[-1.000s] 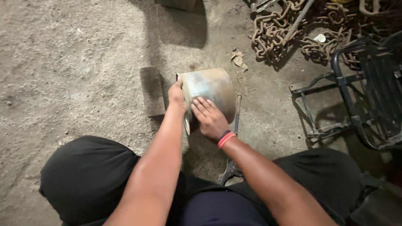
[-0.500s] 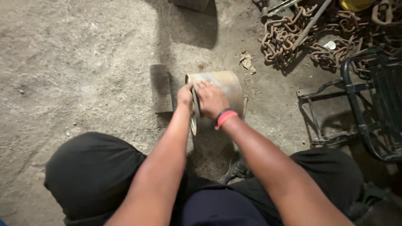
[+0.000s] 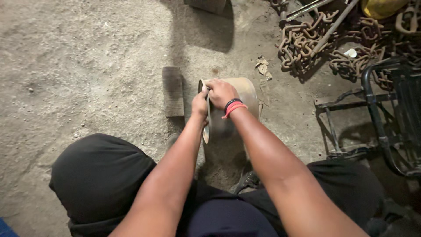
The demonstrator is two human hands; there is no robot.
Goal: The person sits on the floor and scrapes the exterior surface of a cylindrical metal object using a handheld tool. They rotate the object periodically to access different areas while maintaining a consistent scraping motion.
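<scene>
A rusty metal cylinder [image 3: 245, 94] lies on its side on the dirt floor between my knees, its rimmed end facing left. My left hand [image 3: 200, 106] grips that rim from the left side. My right hand [image 3: 221, 92], with a red and black band at the wrist, curls over the top of the same rim, fingers closed on its edge. The lower part of the cylinder is hidden by my right forearm.
A small wooden block [image 3: 173, 91] lies just left of the cylinder. Rusty chains [image 3: 307, 39] and metal rods are piled at the back right, with a black metal frame [image 3: 386, 109] on the right. A thin rod [image 3: 260, 109] lies beside the cylinder.
My right hand slid from the cylinder's side up to the top of its rim. My left hand kept its hold on the rim. The view shifted slightly.
</scene>
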